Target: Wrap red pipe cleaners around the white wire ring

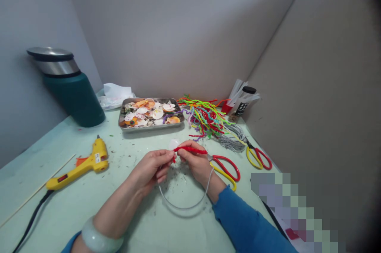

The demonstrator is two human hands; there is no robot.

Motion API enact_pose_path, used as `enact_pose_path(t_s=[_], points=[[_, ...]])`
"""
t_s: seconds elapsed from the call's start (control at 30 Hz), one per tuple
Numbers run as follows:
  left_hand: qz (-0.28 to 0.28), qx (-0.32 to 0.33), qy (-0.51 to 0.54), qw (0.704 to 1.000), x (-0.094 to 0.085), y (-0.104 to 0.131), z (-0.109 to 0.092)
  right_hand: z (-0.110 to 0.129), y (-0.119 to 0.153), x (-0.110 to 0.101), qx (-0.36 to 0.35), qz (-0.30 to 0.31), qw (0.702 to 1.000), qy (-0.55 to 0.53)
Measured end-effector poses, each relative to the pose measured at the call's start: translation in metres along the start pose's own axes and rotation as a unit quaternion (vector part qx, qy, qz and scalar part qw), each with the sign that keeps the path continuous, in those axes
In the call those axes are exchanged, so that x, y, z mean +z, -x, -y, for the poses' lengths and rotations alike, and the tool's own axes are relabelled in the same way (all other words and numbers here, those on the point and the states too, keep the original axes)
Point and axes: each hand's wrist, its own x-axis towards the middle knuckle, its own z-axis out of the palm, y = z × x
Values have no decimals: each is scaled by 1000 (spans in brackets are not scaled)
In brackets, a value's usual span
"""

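Note:
Near the middle of the table, my left hand (159, 164) is closed, its thumb and finger pinching the left end of a red fuzzy pipe cleaner (193, 150). My right hand (193, 159) is closed on the same pipe cleaner, close to my left fingertips. A short red piece dangles between the two hands. A grey wire (186, 208) curves in a loop below them, from my left hand round to my right wrist. Red-and-yellow scissors (230, 169) lie just right of my right hand.
A metal tray (151, 126) of shells stands behind my hands, beside colourful pipe cleaners (208, 118) and grey wires (230, 141). On the left are a yellow glue gun (77, 169), a thin stick (38, 189) and a green bottle (73, 98). More scissors (258, 157) lie right.

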Motion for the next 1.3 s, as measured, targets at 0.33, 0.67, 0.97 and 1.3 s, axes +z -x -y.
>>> enact_pose_path(t_s=[0.33, 0.67, 0.97, 1.3], points=[[27, 23, -25, 999, 4, 3, -3, -10, -4, -3, -29, 1, 999, -32], [-125, 170, -334, 918, 1, -6, 10, -12, -4, -1, -31, -1, 999, -19], [-184, 279, -419, 844, 4, -2, 10, -11, -4, 1, -42, -19, 999, -22], [-189, 269, -386, 862, 8, 2, 4, -8, -3, 1, -36, -15, 999, -12]])
